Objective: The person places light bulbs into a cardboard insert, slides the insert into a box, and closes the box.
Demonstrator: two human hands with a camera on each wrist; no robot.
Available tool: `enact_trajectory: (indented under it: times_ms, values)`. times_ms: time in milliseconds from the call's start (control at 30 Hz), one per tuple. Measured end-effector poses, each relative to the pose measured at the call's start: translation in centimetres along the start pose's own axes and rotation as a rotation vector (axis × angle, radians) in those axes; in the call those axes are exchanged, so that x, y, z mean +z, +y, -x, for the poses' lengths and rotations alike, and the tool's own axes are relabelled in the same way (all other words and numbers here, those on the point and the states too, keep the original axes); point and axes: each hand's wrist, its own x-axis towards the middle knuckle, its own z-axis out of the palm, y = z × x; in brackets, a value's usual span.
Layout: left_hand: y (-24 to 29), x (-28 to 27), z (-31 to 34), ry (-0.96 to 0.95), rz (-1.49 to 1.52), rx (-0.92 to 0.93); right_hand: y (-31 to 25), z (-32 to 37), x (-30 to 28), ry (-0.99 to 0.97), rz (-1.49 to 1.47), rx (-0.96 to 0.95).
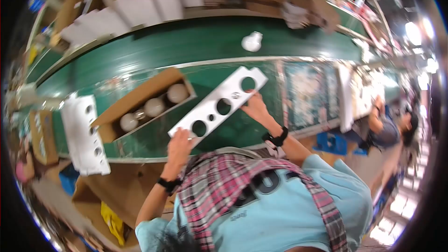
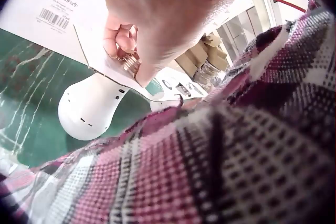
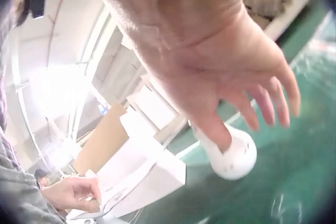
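In the head view, a white cardboard insert (image 1: 234, 85) with round holes lies diagonally before the person. My left hand (image 1: 179, 148) is at its near left end. The left wrist view shows these fingers pinching the ribbed metal base of a light bulb (image 2: 86, 107), whose white globe hangs below the card. At the insert's far right end, my right hand (image 1: 258, 110) overlaps the edge, fingers extended. In the right wrist view, its fingers are spread loosely and the thumb overlaps the neck of a white bulb (image 3: 239, 158). Whether that thumb touches the bulb I cannot tell.
An open brown carton (image 1: 151, 78) with several round bulbs stands left on the green table. Another punched white insert (image 1: 80, 133) lies farther left. A white bulb (image 1: 252, 41) sits on the back belt. White-flapped boxes (image 1: 144, 9) line the rear; another person (image 1: 387, 129) is at right.
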Motion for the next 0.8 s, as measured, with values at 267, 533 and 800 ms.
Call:
enact_trajectory:
  times_ms: [267,533,800]
  values:
    - [0.9,-0.7,-0.7,0.014,0.062,-0.015,-7.1,-2.3,-9.9,-0.101,-0.294,-0.112]
    - [-0.7,0.8,-0.5,0.014,-0.139,0.158,0.1,-2.2,-2.7,-0.139,-0.146,-0.457]
    - [-1.9,-5.5,0.9,0.146,-0.173,0.242,-6.7,-1.6,-9.7,-0.289,-0.212,-0.391]
